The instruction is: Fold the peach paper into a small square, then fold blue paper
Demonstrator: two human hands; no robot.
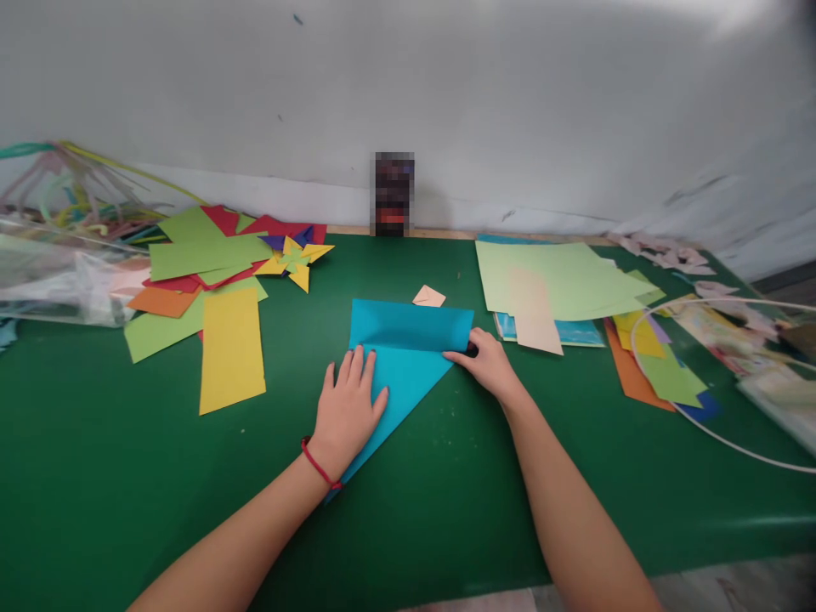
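A sheet of blue paper [408,382] lies on the green table, creased so that a triangle meets a rectangular strip along its far side. My left hand [349,408] rests flat on the left part of the triangle, fingers spread and pointing away from me. At the strip's right end, my right hand [484,361] pinches the paper's edge between thumb and fingers. Just beyond the strip sits a small folded pale pink paper [429,296].
Coloured sheets and a yellow star-shaped paper piece [297,261] lie at left, with a yellow sheet [233,353] nearer. Pale green sheets [554,272] are at right, beside a white hoop [643,374]. A pixelated dark object [392,195] stands against the wall.
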